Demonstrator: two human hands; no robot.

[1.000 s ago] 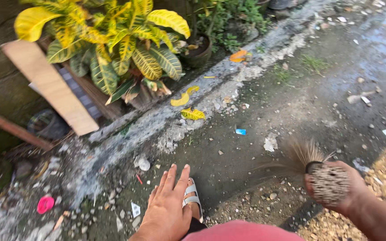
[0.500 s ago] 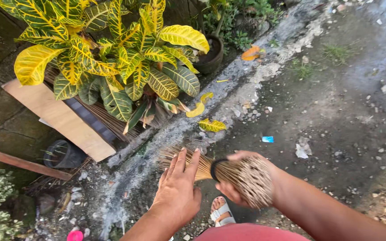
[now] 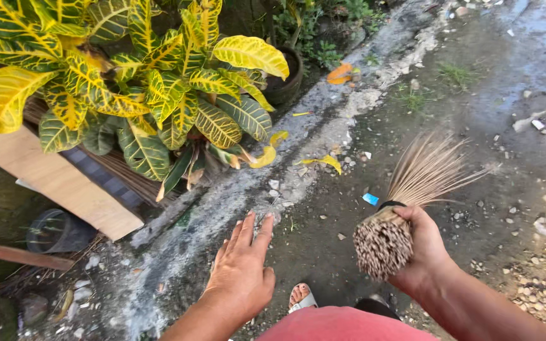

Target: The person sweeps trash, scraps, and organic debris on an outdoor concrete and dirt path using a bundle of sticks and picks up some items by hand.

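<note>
right hand [image 3: 426, 252]: we grip a bundled stick broom of thin brown ribs [image 3: 406, 202] near its bound end, fingers wrapped tight around it.
broom: its cut butt faces us, its bristles fan away over the wet grey concrete ground [image 3: 475, 158], above a small blue scrap [image 3: 370, 199].
left hand [image 3: 242, 271]: we hold nothing; it is spread flat, fingers stretched forward, over the ground near the pale curb edge [image 3: 323, 145].
nearby: a yellow-green leafy potted plant [image 3: 140, 82] and a slanted wooden plank [image 3: 52, 180] stand left; a sandalled foot [image 3: 301, 295] shows below.
</note>
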